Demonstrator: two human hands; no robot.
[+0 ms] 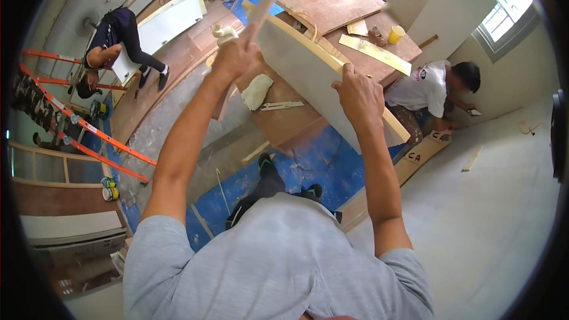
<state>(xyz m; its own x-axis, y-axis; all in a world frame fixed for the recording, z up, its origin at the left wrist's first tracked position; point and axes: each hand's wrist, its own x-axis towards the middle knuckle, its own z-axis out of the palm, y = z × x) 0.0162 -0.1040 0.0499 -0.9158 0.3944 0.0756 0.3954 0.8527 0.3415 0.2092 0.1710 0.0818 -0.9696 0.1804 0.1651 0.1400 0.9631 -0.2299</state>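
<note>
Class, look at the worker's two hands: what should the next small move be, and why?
Probably to align the long, flat, brown wooden strip with the pale edge of the broad white panel: the left hand holds the strip near that edge's far end, while the right hand grips the edge nearer the body, seemingly steadying it. Whether strip and edge touch is unclear.

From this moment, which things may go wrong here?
The left hand holds a wooden strip, so only the right hand seems to steady the panel; it might tip. The panel's end looks close to the crouching worker and might bump them. The yellow cup might topple if knocked.
</note>
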